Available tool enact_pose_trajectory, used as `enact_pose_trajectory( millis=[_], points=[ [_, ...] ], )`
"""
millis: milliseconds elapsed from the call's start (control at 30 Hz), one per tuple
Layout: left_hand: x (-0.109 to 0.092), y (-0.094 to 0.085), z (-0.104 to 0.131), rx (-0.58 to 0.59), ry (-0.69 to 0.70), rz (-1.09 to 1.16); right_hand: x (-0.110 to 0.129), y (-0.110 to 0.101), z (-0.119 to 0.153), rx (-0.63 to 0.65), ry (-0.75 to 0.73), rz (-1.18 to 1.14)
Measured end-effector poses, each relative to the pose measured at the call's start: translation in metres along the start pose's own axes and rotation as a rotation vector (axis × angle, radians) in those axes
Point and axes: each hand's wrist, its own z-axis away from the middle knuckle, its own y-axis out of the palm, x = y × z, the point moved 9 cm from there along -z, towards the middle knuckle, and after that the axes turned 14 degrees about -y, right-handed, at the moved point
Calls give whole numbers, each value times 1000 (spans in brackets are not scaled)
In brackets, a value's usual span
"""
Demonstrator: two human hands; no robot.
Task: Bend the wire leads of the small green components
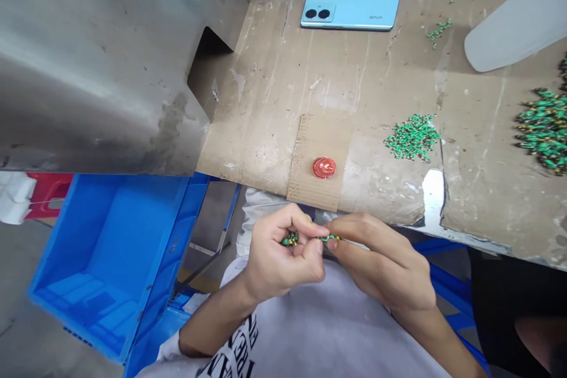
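Both hands meet in front of my chest, just off the table's front edge. My left hand (287, 248) is closed, with several small green-and-yellow pieces (290, 239) in its palm and its thumb and forefinger pinching. Against its fingertips my right hand (383, 260) is closed in a pinch as well. One small green piece with yellow ends (328, 238) sits between the fingertips of both hands. Beyond them a little red dish (324, 168) stands on a cardboard piece (310, 144). To its right lies a pile of small green pieces with dark ends (413, 137).
A light blue phone (352, 10) lies at the table's back. A white cylindrical object (518, 23) leans in at right, above a larger green-and-yellow pile (544, 130). Left are a metal housing (101, 59) and a blue crate (119, 230). Part of another person (518, 301) shows lower right.
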Motion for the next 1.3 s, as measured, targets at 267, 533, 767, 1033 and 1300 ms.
enact_pose_trajectory(
  millis=[267, 533, 767, 1033, 1300],
  points=[
    [11, 3, 5, 138, -10, 23, -13, -3, -7, -90, 201, -169],
    [0, -5, 0, 139, 210, -78, -23, 1, 4, -131, 438, -343],
    [0, -6, -2, 141, 308, -131, -26, 9, 7, -191, 528, -540],
    [23, -6, 1, 48, 120, -56, -32, 6, 12, -259, 550, -492],
    [53, -19, -13, -125, -624, 918, -83, -136, 67, -714, 679, 104]
  ],
)
